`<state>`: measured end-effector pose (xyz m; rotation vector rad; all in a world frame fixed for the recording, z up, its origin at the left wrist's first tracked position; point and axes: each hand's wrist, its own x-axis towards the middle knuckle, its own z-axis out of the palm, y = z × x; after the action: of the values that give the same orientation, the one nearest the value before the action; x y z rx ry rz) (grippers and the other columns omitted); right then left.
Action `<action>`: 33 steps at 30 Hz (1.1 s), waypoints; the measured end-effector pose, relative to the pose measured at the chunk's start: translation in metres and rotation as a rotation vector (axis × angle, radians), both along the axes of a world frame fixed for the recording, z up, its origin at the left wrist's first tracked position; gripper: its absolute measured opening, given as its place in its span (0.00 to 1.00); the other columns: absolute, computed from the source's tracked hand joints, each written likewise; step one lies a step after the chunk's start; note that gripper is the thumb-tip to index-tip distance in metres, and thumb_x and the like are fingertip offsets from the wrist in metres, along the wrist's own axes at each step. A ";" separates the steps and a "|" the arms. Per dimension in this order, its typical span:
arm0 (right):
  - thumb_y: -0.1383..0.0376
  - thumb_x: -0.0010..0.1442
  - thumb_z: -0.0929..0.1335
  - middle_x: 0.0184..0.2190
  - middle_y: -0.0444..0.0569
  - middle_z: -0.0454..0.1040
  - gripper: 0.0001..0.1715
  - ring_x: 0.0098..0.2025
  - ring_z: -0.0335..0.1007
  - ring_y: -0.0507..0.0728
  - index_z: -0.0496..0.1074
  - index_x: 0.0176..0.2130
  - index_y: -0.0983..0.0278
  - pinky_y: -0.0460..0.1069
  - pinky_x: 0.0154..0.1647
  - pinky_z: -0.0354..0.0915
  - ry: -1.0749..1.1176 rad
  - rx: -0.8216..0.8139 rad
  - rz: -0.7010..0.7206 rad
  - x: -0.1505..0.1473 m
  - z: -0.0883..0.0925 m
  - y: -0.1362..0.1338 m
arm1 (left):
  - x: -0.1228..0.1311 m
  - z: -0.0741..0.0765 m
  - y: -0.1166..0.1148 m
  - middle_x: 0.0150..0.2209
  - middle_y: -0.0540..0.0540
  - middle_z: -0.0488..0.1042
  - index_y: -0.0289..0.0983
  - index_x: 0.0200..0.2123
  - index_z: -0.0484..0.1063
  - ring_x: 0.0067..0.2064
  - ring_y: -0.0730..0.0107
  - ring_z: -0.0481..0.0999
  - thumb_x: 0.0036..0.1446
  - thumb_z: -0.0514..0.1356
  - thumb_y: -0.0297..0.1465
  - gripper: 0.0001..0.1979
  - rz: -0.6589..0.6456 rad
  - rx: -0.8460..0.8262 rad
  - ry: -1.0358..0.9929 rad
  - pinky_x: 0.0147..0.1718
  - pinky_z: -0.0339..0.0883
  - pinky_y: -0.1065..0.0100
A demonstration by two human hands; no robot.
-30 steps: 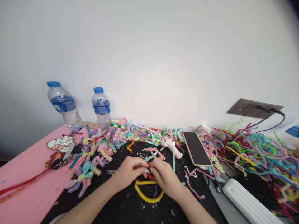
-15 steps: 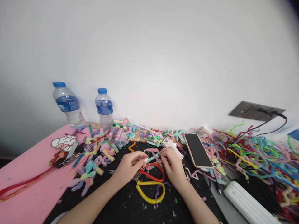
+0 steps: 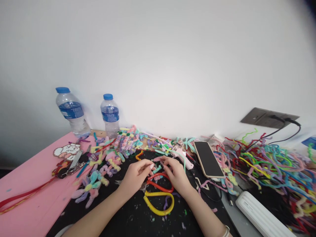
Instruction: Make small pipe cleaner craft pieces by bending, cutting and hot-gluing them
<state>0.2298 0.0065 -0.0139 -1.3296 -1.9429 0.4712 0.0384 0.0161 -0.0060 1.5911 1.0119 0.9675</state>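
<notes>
Left hand (image 3: 134,177) and right hand (image 3: 176,174) meet fingertip to fingertip, fingers curled, forearms converging.

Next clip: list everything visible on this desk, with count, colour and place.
water bottles: 2, clear with blue caps, back left by wall
phone: 1, black screen, right of hands
pipe-cleaner tangle: 1, multicolour, far right
pastel pieces: many, mixed, behind hands
pink sheet: 1, pink, left
red loop: 1, red, between hands
yellow loop: 1, yellow, below red loop
left hand: 1, grip on red loop
right hand: 1, grip on red loop
</notes>
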 end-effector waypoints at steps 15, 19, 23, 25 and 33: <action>0.73 0.60 0.60 0.36 0.48 0.71 0.08 0.41 0.68 0.55 0.63 0.31 0.62 0.54 0.53 0.60 0.212 0.058 0.104 -0.014 0.010 -0.022 | 0.003 -0.003 -0.001 0.28 0.47 0.74 0.33 0.37 0.71 0.25 0.72 0.69 0.54 0.57 0.32 0.09 -0.177 -0.148 -0.090 0.26 0.65 0.70; 0.72 0.61 0.59 0.36 0.49 0.69 0.08 0.40 0.66 0.56 0.64 0.33 0.62 0.54 0.48 0.63 0.167 0.072 0.074 -0.018 0.008 -0.022 | 0.004 0.000 -0.002 0.25 0.49 0.72 0.34 0.35 0.70 0.27 0.71 0.71 0.54 0.58 0.31 0.08 -0.196 -0.189 -0.142 0.28 0.66 0.70; 0.71 0.61 0.59 0.34 0.49 0.67 0.08 0.38 0.66 0.57 0.64 0.32 0.62 0.55 0.45 0.64 0.148 0.077 0.042 -0.019 0.007 -0.023 | 0.005 0.002 -0.004 0.24 0.50 0.72 0.34 0.35 0.68 0.27 0.71 0.72 0.53 0.59 0.31 0.07 -0.233 -0.238 -0.192 0.27 0.66 0.71; 0.72 0.61 0.60 0.33 0.49 0.66 0.08 0.38 0.65 0.57 0.63 0.31 0.62 0.55 0.46 0.63 0.147 0.075 0.037 -0.018 0.007 -0.023 | 0.005 0.002 -0.004 0.24 0.50 0.72 0.34 0.34 0.68 0.27 0.71 0.72 0.53 0.59 0.31 0.06 -0.255 -0.253 -0.201 0.28 0.66 0.71; 0.72 0.61 0.60 0.33 0.48 0.67 0.08 0.39 0.64 0.56 0.62 0.31 0.62 0.57 0.50 0.61 0.137 0.085 0.082 -0.018 0.005 -0.024 | 0.003 0.004 -0.004 0.26 0.49 0.74 0.34 0.34 0.67 0.29 0.71 0.74 0.56 0.57 0.33 0.07 -0.293 -0.261 -0.208 0.29 0.67 0.71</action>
<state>0.2113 -0.0178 -0.0089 -1.1378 -1.8875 0.5001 0.0414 0.0121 -0.0022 1.3449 0.7056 0.7483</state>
